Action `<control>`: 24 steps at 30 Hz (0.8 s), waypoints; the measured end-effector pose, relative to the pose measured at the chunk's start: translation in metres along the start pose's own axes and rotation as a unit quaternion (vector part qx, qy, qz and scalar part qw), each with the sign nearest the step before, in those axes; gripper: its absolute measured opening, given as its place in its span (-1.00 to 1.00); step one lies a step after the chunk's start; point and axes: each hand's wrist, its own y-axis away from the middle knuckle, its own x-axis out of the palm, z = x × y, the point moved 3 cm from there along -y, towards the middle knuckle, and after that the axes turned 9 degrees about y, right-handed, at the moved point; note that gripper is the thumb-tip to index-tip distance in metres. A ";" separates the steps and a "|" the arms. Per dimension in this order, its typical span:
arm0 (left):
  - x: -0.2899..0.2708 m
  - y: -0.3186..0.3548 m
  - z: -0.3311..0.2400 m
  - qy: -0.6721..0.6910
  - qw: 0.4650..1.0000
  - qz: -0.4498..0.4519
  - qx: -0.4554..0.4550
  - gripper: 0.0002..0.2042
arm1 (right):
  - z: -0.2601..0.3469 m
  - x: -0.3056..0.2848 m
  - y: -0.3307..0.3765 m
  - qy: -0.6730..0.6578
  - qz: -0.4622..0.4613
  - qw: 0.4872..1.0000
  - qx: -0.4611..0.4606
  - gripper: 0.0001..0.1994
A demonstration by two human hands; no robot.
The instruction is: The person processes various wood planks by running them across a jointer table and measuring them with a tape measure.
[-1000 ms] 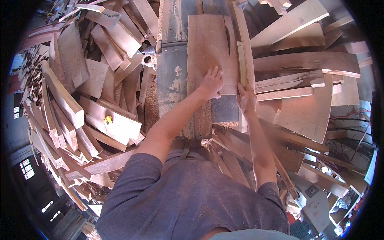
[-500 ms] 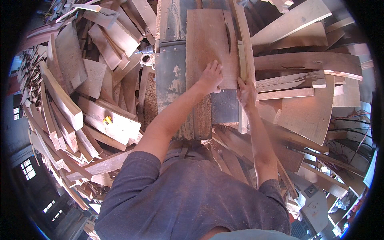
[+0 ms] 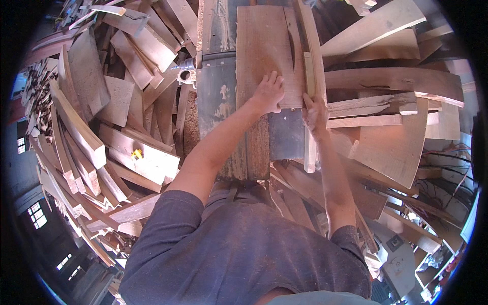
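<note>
On the grey machine table (image 3: 216, 96), the left hand (image 3: 268, 94) presses spread fingers flat on the wide board (image 3: 264, 46); just beside that board, the right hand (image 3: 315, 113) pinches the thin strip (image 3: 310, 152).

Woodworking shop, rough offcut planks (image 3: 127, 152) heaped at nine o'clock, more boards (image 3: 391, 81) stacked at two o'clock, a sawdust-strewn metal machine bench (image 3: 218, 96) at twelve — small windows (image 3: 35, 216) in a dim wall at eight o'clock

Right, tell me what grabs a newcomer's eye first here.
At centre, the left hand presses flat on a wide brown board lying on a grey machine table, while the right hand steadies a narrow pale strip at its edge. Heaps of offcut planks crowd both sides.
</note>
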 end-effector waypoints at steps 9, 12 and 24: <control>-0.002 -0.009 0.012 -0.003 1.000 -0.011 0.004 -0.31 | -0.002 0.003 -0.015 -0.011 0.012 1.000 0.004 -0.50; 0.000 -0.013 0.017 -0.004 1.000 -0.016 0.002 -0.32 | -0.002 0.001 -0.021 -0.016 0.022 1.000 0.002 -0.50; -0.004 -0.027 0.032 0.004 1.000 -0.005 0.003 -0.31 | -0.004 0.005 -0.041 -0.012 0.024 1.000 0.002 -0.49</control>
